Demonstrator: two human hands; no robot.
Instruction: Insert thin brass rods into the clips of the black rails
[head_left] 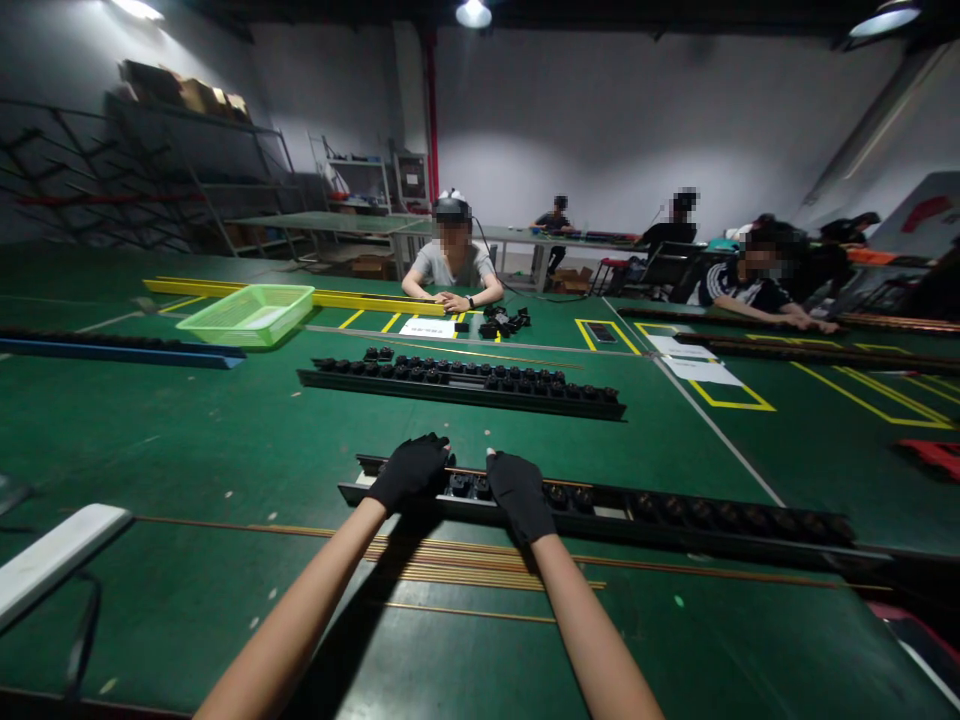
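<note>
your left hand [409,472] and right hand [521,496] seem to steady the black rail [675,509], grip unclear; brass rods [480,570] lie just below them.

No legible text or labels

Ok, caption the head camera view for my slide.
Gloved left hand and right hand rest on a black rack of dark fittings.

Counted before you: your two gloved hands, left hand [409,472] and right hand [521,497]; two black rails [600,520]; one yellow rail [375,298]; one blue rail [120,352]; one green plastic basket [247,315].
</note>
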